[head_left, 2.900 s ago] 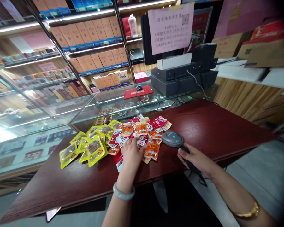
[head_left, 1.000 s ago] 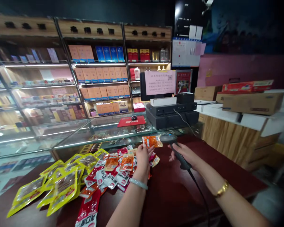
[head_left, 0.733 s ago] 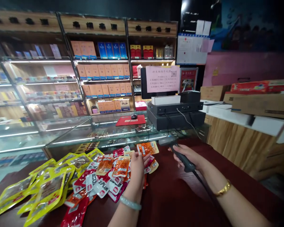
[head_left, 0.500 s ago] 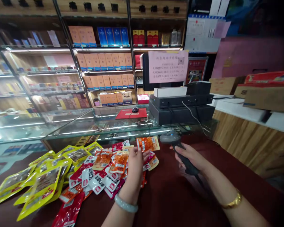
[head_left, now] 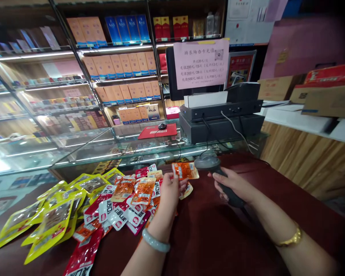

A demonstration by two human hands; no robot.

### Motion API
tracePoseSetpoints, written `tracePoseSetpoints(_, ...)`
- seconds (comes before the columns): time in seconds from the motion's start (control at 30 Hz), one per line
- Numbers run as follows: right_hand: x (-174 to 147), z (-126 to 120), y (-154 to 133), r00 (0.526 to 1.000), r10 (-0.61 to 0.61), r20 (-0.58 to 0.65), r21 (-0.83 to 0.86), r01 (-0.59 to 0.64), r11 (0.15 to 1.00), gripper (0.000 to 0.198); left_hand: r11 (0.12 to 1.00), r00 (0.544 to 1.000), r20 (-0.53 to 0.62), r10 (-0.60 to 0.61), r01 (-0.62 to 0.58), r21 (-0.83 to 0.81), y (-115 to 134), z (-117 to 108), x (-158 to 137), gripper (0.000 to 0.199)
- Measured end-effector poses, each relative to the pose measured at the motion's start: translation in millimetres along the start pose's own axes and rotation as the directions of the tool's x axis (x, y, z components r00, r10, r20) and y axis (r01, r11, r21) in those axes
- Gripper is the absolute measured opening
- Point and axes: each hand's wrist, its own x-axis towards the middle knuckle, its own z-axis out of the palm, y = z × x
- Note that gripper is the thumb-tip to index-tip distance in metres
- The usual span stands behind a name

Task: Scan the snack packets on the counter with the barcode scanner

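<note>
My right hand (head_left: 235, 186) is wrapped round the dark grip of a handheld barcode scanner (head_left: 230, 193), its rounded grey head turned toward the left. Between the thumb and fingers of my left hand (head_left: 171, 189) is an orange snack packet (head_left: 186, 170), pinched at its left end, with its pale end close to the scanner head. Beside and partly behind that hand spreads a pile of small orange, white and red snack packets (head_left: 126, 207). Yellow snack bags (head_left: 53, 218) with clear windows lie further left. A long red packet (head_left: 84, 253) sits at the near edge of the pile.
A dark red counter top (head_left: 212, 237) carries the packets. Behind it stand a glass display case (head_left: 117, 151), a red mat (head_left: 149, 131) with a mouse, and a black cash drawer (head_left: 218, 124) below a monitor with a pink sign (head_left: 201, 63). Cartons (head_left: 324, 99) are stacked at right.
My left hand's fingers, stretched out before, have closed on the orange packet, which has moved right toward the scanner. The scanner stays in my right hand. The view has tilted slightly downward.
</note>
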Motion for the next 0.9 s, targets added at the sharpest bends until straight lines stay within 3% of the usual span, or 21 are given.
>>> tracePoseSetpoints(0.03, -0.6, -0.6, -0.5, 1.0, -0.004, 0.009, 0.01, 0.004, 1.0, 0.04, 0.997, 0.997, 0.076, 0.014, -0.019, 0.073, -4.7, 0.1, -1.2, 0.017)
tracePoseSetpoints(0.1, -0.9, -1.7, -0.4, 1.0, -0.01, 0.016, 0.022, 0.009, 1.0, 0.04, 0.945, 0.973, 0.203, 0.111, -0.167, 0.282, -11.2, -1.5, -4.0, 0.029)
tracePoseSetpoints(0.13, -0.7, -2.1, 0.3, 1.0, -0.008, 0.014, 0.023, 0.008, 1.0, 0.04, 0.872, 0.952, 0.233, 0.197, -0.279, 0.402, -11.7, -3.3, -5.3, 0.035)
tracePoseSetpoints(0.2, 0.6, -2.3, 3.0, 1.0, 0.011, 0.008, 0.023, -0.012, 1.0, 0.04, 0.628, 0.887, 0.26, 0.381, -0.455, 0.631, -6.6, -9.1, -7.3, 0.04)
tracePoseSetpoints(0.3, 3.1, -1.0, 8.4, 0.999, 0.05, 0.003, -0.002, -0.05, 0.999, 0.04, 0.277, 0.807, 0.309, 0.504, -0.49, 0.827, 10.7, -20.0, -8.1, 0.029)
tracePoseSetpoints(0.4, 5.3, 1.1, 13.1, 0.998, 0.056, 0.009, -0.056, -0.055, 0.997, 0.041, 0.116, 0.778, 0.314, 0.544, -0.44, 0.89, 23.3, -29.2, -6.1, 0.024)
tracePoseSetpoints(0.47, 6.3, 2.4, 14.9, 0.998, 0.056, 0.023, -0.087, -0.054, 0.995, 0.041, 0.082, 0.783, 0.264, 0.563, -0.371, 0.925, 24.1, -33.3, -3.8, 0.031)
tracePoseSetpoints(0.53, 7.0, 3.5, 15.9, 0.997, 0.061, 0.039, -0.11, -0.057, 0.992, 0.041, 0.064, 0.823, 0.232, 0.518, -0.308, 0.949, 19.5, -35.5, -1.6, 0.043)
tracePoseSetpoints(0.6, 7.4, 4.6, 16.3, 0.996, 0.069, 0.05, -0.129, -0.062, 0.99, 0.043, 0.035, 0.869, 0.253, 0.425, -0.295, 0.955, 12.3, -35.6, -1.0, 0.057)
tracePoseSetpoints(0.67, 7.6, 5.9, 16.3, 0.995, 0.08, 0.058, -0.138, -0.072, 0.988, 0.044, 0.008, 0.885, 0.298, 0.359, -0.322, 0.947, 5.3, -33.8, -3.2, 0.073)
tracePoseSetpoints(0.73, 7.7, 7.1, 16.3, 0.994, 0.095, 0.062, -0.139, -0.085, 0.987, 0.046, -0.001, 0.859, 0.375, 0.348, -0.399, 0.917, -0.3, -30.1, -8.0, 0.087)
tracePoseSetpoints(0.8, 7.8, 7.9, 16.5, 0.993, 0.107, 0.058, -0.14, -0.098, 0.985, 0.048, 0.017, 0.805, 0.464, 0.369, -0.505, 0.863, -4.6, -24.8, -13.5, 0.092)
tracePoseSetpoints(0.9, 8.3, 7.3, 17.9, 0.992, 0.115, 0.046, -0.147, -0.107, 0.983, 0.049, 0.098, 0.751, 0.508, 0.422, -0.595, 0.798, -10.6, -16.2, -17.1, 0.08)
